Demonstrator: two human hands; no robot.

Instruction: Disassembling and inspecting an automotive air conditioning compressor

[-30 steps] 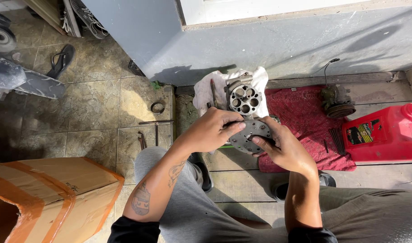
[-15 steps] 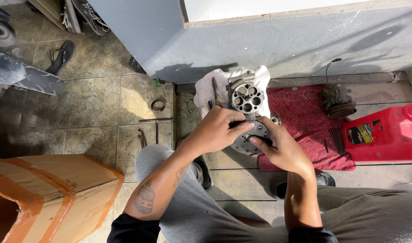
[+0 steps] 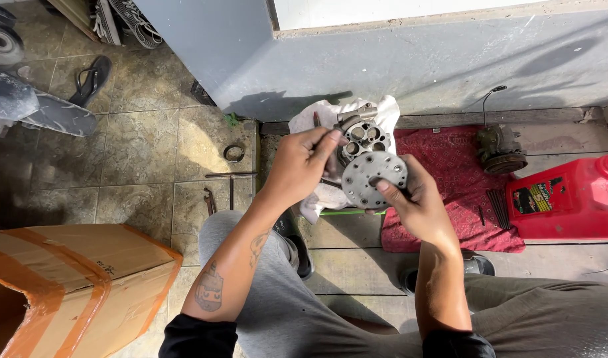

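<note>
Item: round perforated metal plate (image 3: 373, 179), held up in both hands above the compressor body (image 3: 363, 136).

Detail: My R hand (image 3: 416, 209) grips the plate's lower edge, thumb pressed on its face; my L hand (image 3: 300, 166) is pinched shut on the plate's L edge, fingertips (image 3: 332, 138) curled, can't tell if a small part sits between them. Plate: grey, flat disc, ring of holes, dull w/ grime, tilted toward cam. It is off the body, so I judge separation done; body's cylinder bores lie exposed, rest of strip-down not yet done. Body sits on white rag (image 3: 317, 199), nr grey wall. Beyond: red cloth (image 3: 450, 179) w/ pulley part (image 3: 499, 149) & thin rods (image 3: 497, 205), red jerrycan (image 3: 569, 199), cardboard box (image 3: 71, 285) at L, hand tools (image 3: 214, 199) on tile.
</note>
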